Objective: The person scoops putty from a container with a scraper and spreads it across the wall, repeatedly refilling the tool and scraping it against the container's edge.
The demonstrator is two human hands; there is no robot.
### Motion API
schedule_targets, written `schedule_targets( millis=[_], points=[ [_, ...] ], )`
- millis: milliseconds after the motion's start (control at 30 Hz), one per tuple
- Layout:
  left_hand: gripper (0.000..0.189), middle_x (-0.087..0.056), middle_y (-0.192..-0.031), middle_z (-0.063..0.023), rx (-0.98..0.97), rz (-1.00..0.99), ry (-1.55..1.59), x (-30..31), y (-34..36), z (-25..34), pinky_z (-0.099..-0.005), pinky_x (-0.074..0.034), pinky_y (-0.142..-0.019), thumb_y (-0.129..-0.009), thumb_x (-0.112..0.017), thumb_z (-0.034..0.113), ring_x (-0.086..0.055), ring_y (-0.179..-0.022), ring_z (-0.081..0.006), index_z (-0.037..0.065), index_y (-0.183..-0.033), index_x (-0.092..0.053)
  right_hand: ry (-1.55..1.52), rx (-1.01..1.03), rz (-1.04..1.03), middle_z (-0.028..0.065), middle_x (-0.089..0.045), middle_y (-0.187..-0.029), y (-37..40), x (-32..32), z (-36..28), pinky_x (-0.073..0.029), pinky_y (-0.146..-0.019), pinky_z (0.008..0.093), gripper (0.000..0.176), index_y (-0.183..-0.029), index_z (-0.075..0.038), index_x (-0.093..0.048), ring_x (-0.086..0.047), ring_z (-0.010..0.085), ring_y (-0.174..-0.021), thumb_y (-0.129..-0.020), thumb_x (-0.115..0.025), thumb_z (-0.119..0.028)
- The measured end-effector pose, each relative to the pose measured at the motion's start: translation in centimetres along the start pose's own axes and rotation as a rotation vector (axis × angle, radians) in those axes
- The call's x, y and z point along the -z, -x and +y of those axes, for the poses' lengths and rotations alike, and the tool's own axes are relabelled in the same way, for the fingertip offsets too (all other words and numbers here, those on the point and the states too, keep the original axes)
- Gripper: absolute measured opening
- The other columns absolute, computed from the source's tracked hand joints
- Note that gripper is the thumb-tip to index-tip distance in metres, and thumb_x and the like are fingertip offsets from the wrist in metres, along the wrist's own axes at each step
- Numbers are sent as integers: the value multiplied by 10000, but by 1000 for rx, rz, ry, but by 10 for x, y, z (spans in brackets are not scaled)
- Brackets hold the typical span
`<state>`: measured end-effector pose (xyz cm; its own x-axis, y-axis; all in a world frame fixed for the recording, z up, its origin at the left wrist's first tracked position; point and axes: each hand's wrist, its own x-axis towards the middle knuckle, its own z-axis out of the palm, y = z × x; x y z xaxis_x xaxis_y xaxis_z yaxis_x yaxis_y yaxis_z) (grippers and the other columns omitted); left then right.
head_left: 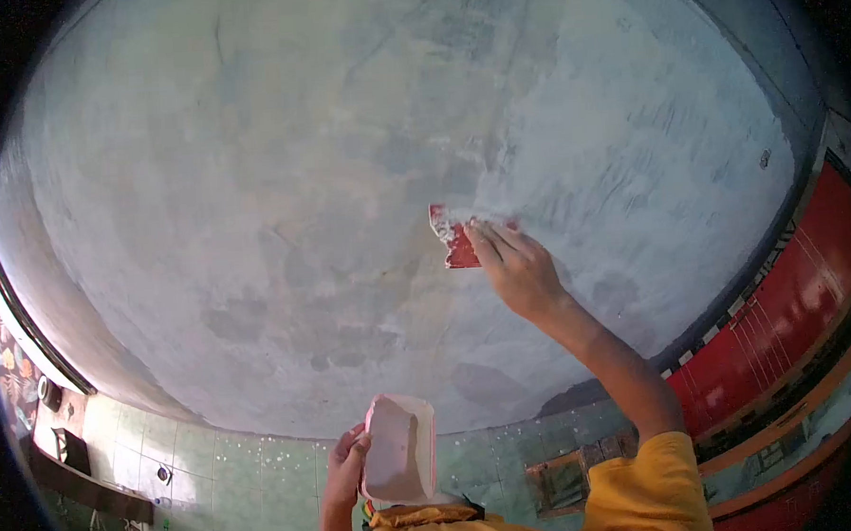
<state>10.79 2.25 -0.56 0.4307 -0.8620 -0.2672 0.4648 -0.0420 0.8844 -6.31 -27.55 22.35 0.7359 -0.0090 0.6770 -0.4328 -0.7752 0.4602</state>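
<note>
My right hand (519, 266) presses a red flat scraper (463, 249) against the pale grey-blue wall (327, 194). White paste clings to the scraper's left and upper edges. Low in the view, my left hand (344, 466) grips the left side of a pinkish-white rectangular tub (398, 449). Pale material and a shadow show inside the tub. Around the scraper the wall has uneven whitish streaks, with darker patches at the lower left of it.
Green floor tiles (235, 478) with white spots lie below the wall. A red panel (779, 316) stands at the right. A wooden frame (560, 483) is on the floor near my right elbow. At the lower left is a brown ledge (88, 481).
</note>
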Motion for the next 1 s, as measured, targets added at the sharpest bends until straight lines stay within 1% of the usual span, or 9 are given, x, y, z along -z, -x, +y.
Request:
schedule_targets(
  millis=[67,167,267,433,533,633,667,833,1000],
  points=[
    [474,-650,-1143,-98,0,-3,-12,2,1,4,-279,-480,-901,-971,-620,227,-604,-1039,-154,-59,-1336,-523,-108,-98,-25,155,-707,-1111,5,-2,-1,-555,-862,416,310,-1178,18,-638,-692,309,-978,-882,-572,-48],
    [483,-648,-1141,-94,-17,1,-49,4,0,7,-278,-484,-893,-972,-622,228,-602,-1038,-148,-51,-1349,-510,-36,-212,76,169,-689,-1160,-43,42,21,-544,-884,405,364,-1240,20,-606,-668,324,-1061,-884,-563,-43],
    [490,-642,-1152,-90,8,-36,-52,5,1,10,-279,-481,-900,-969,-631,226,-598,-1048,-145,-50,-1354,-504,139,-102,204,178,-617,-1306,-68,40,39,-513,-961,405,458,-1341,19,-542,-587,329,-1215,-890,-561,-56],
    [502,-641,-1161,-86,18,-15,9,11,-3,-7,-273,-474,-909,-960,-640,247,-590,-1072,-140,-48,-1347,-515,254,-110,-4,181,-445,-1492,19,-57,-12,-454,-1061,427,545,-1423,20,-468,-402,310,-1401,-896,-565,-74],
    [512,-641,-1162,-83,19,5,-13,10,2,-5,-270,-472,-910,-955,-645,260,-592,-1066,-139,-42,-1348,-516,112,-123,-116,196,-529,-1414,53,-56,-47,-493,-1012,421,510,-1394,27,-490,-494,320,-1334,-899,-566,-65],
    [518,-643,-1156,-82,24,34,-1,15,-1,-10,-271,-476,-903,-952,-648,263,-598,-1051,-140,-36,-1353,-514,-49,-129,-14,187,-627,-1291,38,-31,-22,-522,-966,430,463,-1361,1,-527,-624,330,-1170,-902,-562,-53],
    [519,-644,-1153,-82,31,44,11,16,-2,-13,-272,-477,-899,-951,-649,263,-600,-1046,-141,-35,-1355,-513,6,-157,141,167,-688,-1174,11,-11,-12,-537,-930,442,438,-1324,-30,-564,-688,335,-1011,-887,-564,-28],
    [512,-649,-1136,-71,24,15,-12,11,0,-4,-264,-490,-850,-951,-645,272,-602,-1018,-126,-26,-1350,-524,88,-142,280,184,-658,-1226,-67,26,45,-517,-926,447,420,-1294,-18,-579,-647,355,-1078,-875,-549,-12],
    [498,-649,-1117,-44,-44,51,10,7,2,-1,-253,-488,-816,-966,-616,295,-599,-992,-110,4,-1360,-528,95,-58,107,188,-662,-1211,17,-38,-26,-536,-890,409,367,-1234,-10,-603,-660,330,-1055,-873,-566,-69]
  ],
)
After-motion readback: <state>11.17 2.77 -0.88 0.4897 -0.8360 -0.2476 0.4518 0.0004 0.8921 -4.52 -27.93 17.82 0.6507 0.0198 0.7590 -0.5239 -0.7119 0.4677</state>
